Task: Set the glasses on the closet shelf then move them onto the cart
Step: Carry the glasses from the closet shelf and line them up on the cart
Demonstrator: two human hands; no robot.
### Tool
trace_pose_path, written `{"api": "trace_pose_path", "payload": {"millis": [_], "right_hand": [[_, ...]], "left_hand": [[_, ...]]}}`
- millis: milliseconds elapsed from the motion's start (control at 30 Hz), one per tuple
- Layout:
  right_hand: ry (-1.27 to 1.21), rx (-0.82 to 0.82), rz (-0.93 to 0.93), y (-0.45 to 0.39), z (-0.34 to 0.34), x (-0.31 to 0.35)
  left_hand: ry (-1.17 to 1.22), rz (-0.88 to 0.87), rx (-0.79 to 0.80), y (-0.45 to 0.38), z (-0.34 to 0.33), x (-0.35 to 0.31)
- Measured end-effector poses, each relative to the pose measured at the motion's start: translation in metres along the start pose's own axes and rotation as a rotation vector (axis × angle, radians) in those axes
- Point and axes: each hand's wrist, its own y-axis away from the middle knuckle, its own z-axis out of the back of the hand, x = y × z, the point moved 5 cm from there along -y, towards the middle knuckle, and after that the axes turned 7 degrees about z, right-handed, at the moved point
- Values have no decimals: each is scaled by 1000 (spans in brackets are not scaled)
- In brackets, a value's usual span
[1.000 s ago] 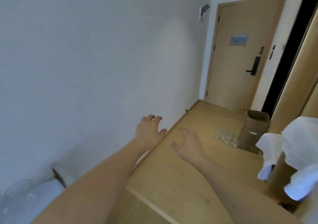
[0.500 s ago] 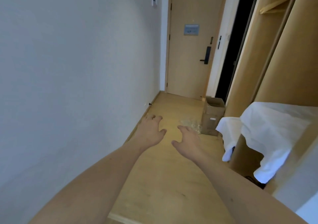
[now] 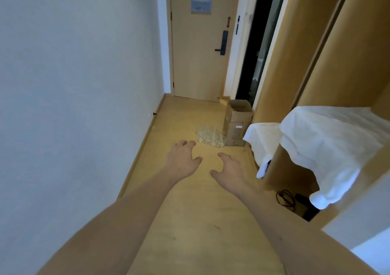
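Note:
Several clear glasses point(image 3: 210, 138) stand in a cluster on the wooden floor, beside a cardboard box. My left hand point(image 3: 183, 161) and my right hand point(image 3: 229, 170) are stretched out ahead of me, fingers loosely curled, holding nothing. Both hands hang in the air short of the glasses. On the right stands the wooden closet point(image 3: 299, 49), its shelf covered by a white cloth point(image 3: 329, 139). No cart is in view.
An open cardboard box point(image 3: 238, 122) stands on the floor next to the closet. A closed wooden door point(image 3: 200, 42) ends the corridor, with a dark opening point(image 3: 260, 42) to its right. A white wall point(image 3: 73, 84) runs along the left. Black cables point(image 3: 286, 197) lie under the closet shelf.
The view has swung right and levelled along the corridor, and the glasses and box appear closer. Both hands stay outstretched and empty.

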Motion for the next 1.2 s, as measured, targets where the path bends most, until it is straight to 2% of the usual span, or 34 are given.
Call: {"api": "trace_pose_path", "payload": {"millis": [300, 733, 967, 1200], "right_hand": [[-40, 42, -109, -72, -25, -31], [-134, 33, -164, -259, -9, -108], [-183, 44, -206, -345, 1, -147], [-211, 78, -251, -414, -9, -166]], "left_hand": [[37, 50, 99, -87, -37, 11], [-12, 52, 155, -282, -82, -39], [-68, 106, 202, -364, -106, -46], [-115, 84, 241, -442, -126, -50]]}}
